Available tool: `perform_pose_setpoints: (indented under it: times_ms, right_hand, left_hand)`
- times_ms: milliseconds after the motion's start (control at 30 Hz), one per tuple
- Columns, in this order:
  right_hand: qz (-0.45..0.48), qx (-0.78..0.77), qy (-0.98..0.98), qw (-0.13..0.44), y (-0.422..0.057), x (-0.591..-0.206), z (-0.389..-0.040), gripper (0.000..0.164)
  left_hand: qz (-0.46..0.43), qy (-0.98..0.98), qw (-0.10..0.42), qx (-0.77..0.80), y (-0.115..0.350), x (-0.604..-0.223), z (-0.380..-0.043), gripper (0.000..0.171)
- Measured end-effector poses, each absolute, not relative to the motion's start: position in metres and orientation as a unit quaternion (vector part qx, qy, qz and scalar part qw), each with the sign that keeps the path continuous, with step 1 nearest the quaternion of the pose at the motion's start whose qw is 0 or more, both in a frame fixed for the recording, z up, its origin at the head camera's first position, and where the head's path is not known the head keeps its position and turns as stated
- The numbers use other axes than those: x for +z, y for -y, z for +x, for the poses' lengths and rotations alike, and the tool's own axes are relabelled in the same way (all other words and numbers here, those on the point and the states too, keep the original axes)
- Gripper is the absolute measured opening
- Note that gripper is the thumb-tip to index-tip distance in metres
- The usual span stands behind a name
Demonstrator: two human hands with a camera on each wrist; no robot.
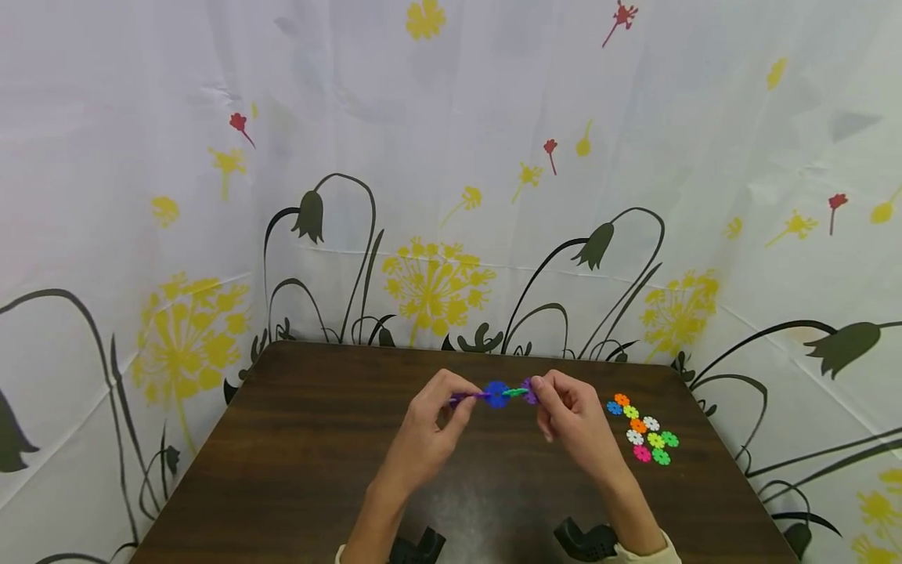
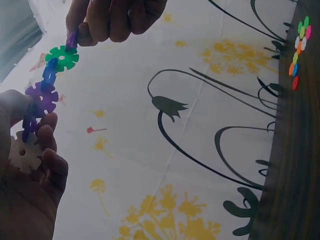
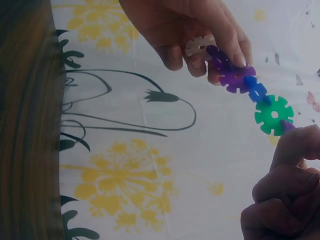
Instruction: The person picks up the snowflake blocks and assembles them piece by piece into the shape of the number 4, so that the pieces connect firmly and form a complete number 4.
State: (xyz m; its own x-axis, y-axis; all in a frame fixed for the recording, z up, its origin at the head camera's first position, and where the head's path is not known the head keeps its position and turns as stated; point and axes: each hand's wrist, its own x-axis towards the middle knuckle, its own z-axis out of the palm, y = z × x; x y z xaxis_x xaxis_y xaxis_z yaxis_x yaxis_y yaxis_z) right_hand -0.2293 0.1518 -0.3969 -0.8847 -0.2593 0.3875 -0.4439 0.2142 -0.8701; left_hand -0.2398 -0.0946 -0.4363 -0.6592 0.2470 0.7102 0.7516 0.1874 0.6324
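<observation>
A chain of notched plastic flower discs is stretched between both hands above the table. My left hand pinches its left part. There a purple disc shows at the fingers, with a dark blue-purple one beside it and a white disc in front of the palm. Between the hands come a blue disc and a green disc, slotted edge to edge at differing angles. My right hand pinches the purple disc at the other end between thumb and fingers, partly covering it.
Several loose flower discs, including an orange disc, a pink disc and a white disc, lie on the right of the dark wooden table. Behind it hangs a flower-printed white curtain. Black wrist mounts sit near both wrists.
</observation>
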Motion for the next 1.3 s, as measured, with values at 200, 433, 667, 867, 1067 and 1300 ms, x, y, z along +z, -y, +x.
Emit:
perform_pose_setpoints:
  times_ms: [200, 433, 667, 867, 1067, 1300]
  right_hand:
    - [0.224, 0.581, 0.778, 0.084, -0.149, -0.399, -0.232, 0.026]
    - [0.213, 0.579, 0.781, 0.097, -0.153, -0.406, -0.238, 0.027]
    - [0.216, 0.589, 0.774, 0.091, -0.147, -0.412, -0.24, 0.029]
    - [0.203, 0.607, 0.762, 0.1, -0.136, -0.425, -0.241, 0.031]
    - [0.191, 0.61, 0.764, 0.093, -0.131, -0.435, -0.244, 0.033]
    - [0.193, 0.597, 0.775, 0.076, -0.127, -0.44, -0.25, 0.035]
  left_hand:
    - [-0.326, 0.764, 0.191, -0.523, 0.097, -0.435, -0.238, 0.023]
    - [-0.31, 0.814, 0.109, -0.478, 0.089, -0.439, -0.237, 0.066]
    - [-0.288, 0.841, 0.099, -0.448, 0.085, -0.443, -0.237, 0.047]
    - [-0.26, 0.864, 0.107, -0.418, 0.084, -0.441, -0.237, 0.037]
    - [-0.22, 0.886, 0.157, -0.377, 0.079, -0.444, -0.238, 0.034]
    - [-0.227, 0.895, 0.196, -0.329, 0.083, -0.444, -0.236, 0.044]
